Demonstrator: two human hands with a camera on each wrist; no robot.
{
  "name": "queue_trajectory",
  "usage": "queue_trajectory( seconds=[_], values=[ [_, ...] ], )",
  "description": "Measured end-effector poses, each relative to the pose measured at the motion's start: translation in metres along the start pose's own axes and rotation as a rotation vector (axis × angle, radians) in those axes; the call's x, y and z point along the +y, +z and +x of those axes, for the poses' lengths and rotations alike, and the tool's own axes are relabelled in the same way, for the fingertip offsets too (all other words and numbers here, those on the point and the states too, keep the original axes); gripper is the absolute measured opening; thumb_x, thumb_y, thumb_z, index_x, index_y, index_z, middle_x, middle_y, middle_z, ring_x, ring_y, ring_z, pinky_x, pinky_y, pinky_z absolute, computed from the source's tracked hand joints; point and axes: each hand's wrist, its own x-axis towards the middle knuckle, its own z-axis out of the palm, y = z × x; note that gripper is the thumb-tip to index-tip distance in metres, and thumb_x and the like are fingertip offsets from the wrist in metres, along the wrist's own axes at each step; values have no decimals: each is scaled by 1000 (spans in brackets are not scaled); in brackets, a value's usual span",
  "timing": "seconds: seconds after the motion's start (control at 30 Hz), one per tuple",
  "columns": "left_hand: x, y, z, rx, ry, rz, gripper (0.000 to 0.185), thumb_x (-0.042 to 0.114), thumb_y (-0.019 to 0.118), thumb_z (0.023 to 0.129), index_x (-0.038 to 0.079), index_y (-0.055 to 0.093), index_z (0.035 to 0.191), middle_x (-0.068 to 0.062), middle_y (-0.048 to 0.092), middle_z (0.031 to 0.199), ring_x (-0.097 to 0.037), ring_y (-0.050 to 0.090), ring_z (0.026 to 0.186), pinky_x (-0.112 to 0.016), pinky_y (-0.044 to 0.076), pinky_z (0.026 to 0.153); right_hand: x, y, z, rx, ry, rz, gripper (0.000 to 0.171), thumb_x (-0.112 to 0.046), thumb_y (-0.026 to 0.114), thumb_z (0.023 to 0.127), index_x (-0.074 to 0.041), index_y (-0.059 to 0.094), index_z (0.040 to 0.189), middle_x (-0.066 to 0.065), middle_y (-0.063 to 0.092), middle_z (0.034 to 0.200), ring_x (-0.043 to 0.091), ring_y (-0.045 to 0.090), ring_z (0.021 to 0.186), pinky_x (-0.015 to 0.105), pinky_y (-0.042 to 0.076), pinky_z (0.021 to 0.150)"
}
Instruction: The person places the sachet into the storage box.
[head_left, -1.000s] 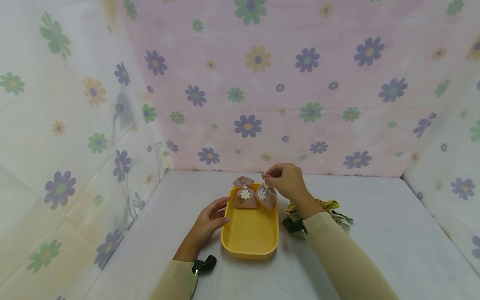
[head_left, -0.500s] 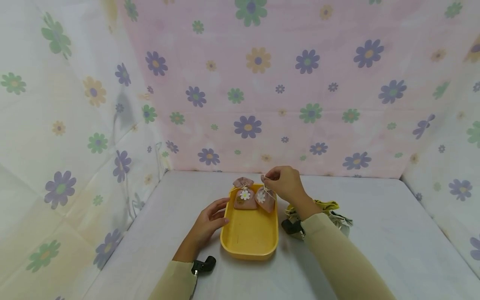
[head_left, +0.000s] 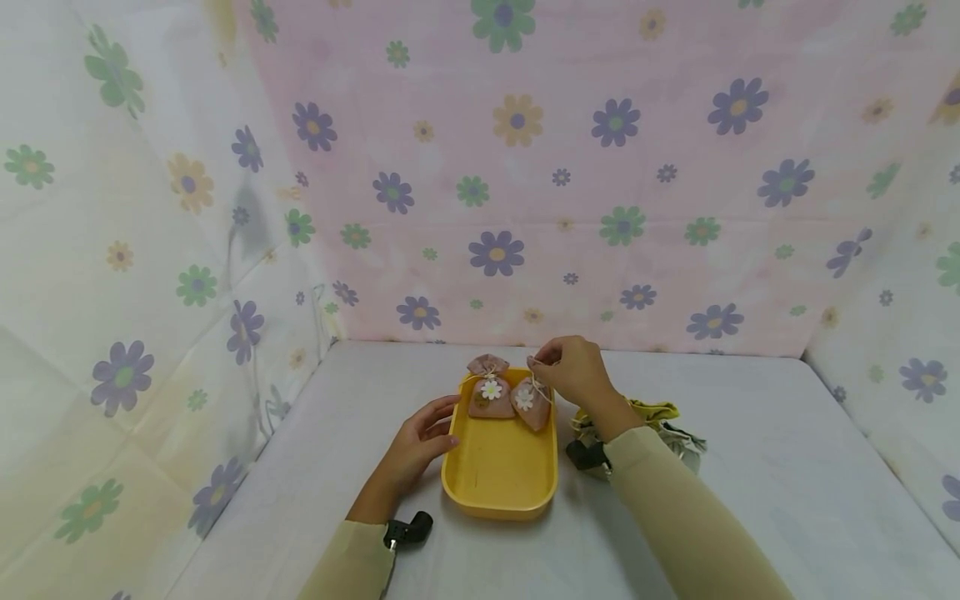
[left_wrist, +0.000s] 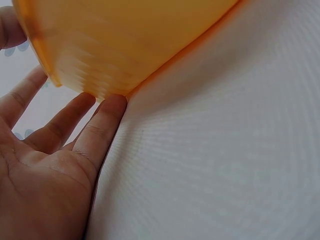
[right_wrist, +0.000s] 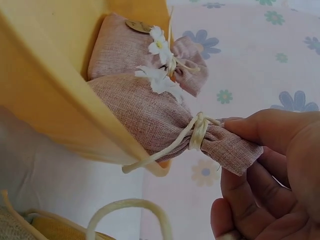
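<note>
Right hand [head_left: 576, 372]: fingertips pinch the tied neck of one pink linen drawstring pouch [head_left: 531, 403], which lies at the far right of the shallow yellow plastic tray [head_left: 498, 475]. Left hand [head_left: 420, 442]: fingers straight, slightly spread, touching the tray's left wall. Two pouches sit in the tray; the second pink daisy-trimmed pouch [head_left: 489, 389] touches the first. Further cloth pouches [head_left: 660, 427] lie heaped on the white table [head_left: 787, 467], number indistinct.

Right hand [right_wrist: 270, 170] at lower right of frame, fingers pinching the gathered neck of a pink linen pouch [right_wrist: 145, 112]. Pouch lies tilted over the yellow tray's rim [right_wrist: 65, 110], twine tie [right_wrist: 197, 132] just left of the fingertips. Second pink pouch [right_wrist: 125, 47] sits behind it at upper centre, touching it, white flower [right_wrist: 157, 45] on its tie. Cream cord loop [right_wrist: 127, 210] at bottom edge.
</note>
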Motion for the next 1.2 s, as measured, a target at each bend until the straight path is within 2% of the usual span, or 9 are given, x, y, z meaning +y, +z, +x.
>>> queue_trajectory(
  seconds=[0.4, 0.73, 1.2],
  values=[
    [2, 1, 0, 14, -13, -4, 64, 4, 70, 93, 18, 49, 152, -7, 48, 158, -34, 52, 142, -33, 52, 108, 3, 3, -1, -3, -3, -17, 13, -30, 77, 93, -17, 78, 91, 0, 73, 86, 17, 66, 76, 30, 59, 65],
    [1, 1, 0, 2, -4, -1, 65, 5, 71, 93, 21, 49, 152, -7, 47, 158, -33, 52, 142, -34, 52, 108, -3, 3, -6, 147, -50, -16, 10, -25, 76, 93, -15, 75, 91, 0, 74, 83, 18, 68, 77, 37, 61, 70],
    [0, 0, 0, 2, -7, 0, 65, 7, 72, 92, 23, 50, 152, -6, 47, 158, -33, 51, 143, -34, 52, 109, 3, 13, -3, 72, -1, -23, 11, -25, 76, 93, -14, 72, 93, 0, 71, 83, 17, 67, 78, 31, 60, 65]
  ],
)
